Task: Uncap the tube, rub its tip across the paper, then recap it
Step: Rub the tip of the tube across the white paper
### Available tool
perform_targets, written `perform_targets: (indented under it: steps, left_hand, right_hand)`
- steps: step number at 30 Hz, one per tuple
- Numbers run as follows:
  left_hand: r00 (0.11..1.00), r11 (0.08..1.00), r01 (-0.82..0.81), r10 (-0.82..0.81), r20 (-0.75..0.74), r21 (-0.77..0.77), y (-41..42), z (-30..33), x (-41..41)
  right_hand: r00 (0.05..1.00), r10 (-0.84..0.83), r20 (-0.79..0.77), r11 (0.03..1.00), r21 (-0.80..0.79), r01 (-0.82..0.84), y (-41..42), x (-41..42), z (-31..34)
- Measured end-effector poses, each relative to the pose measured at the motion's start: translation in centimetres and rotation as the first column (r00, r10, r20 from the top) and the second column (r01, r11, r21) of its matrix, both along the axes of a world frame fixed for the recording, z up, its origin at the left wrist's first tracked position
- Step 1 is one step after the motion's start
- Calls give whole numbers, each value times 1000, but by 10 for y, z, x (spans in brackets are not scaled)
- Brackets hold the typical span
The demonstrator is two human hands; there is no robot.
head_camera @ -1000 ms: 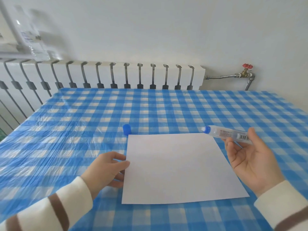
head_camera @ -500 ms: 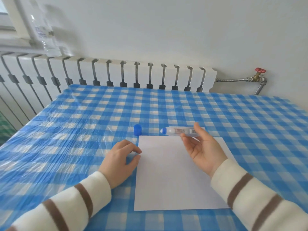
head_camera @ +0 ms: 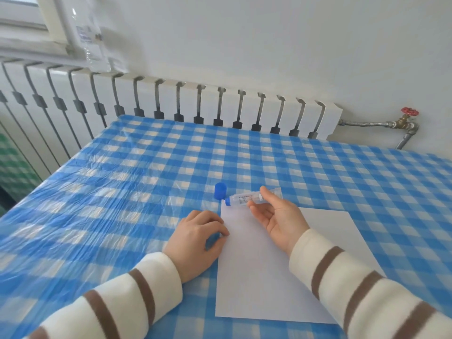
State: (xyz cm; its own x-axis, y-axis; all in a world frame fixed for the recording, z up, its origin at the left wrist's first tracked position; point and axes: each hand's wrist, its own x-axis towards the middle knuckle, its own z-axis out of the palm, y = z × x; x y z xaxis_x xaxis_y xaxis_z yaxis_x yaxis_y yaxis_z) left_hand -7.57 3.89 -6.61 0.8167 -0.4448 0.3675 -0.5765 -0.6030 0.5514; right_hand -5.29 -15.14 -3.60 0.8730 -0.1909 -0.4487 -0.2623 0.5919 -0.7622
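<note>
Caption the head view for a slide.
Right hand brings uncapped tube to paper's corner; left hand steadies the edge.

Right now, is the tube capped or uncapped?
Uncapped. The blue cap stands on the tablecloth, apart from the tube, whose blue tip is bare at the paper's far corner. The right hand holds the tube.
</note>
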Motion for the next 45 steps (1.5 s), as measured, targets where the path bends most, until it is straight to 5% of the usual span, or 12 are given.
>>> perform_targets:
  steps: [15,26,45]
  left_hand:
    - [1000,999,1,-2,6,50,2,-5,2]
    - [1000,998,-5,4,10,60,1,-5,2]
    - [1000,996,-16,14,20,82,-1,-2,0]
  right_hand:
    - [999,-19,-37,998,-68,16,-5,-2,-2]
    - [991,-131,1,991,32,131,-36,-10,7]
    - [967,-250,-58,965,-93,244,-89,-31,-1]
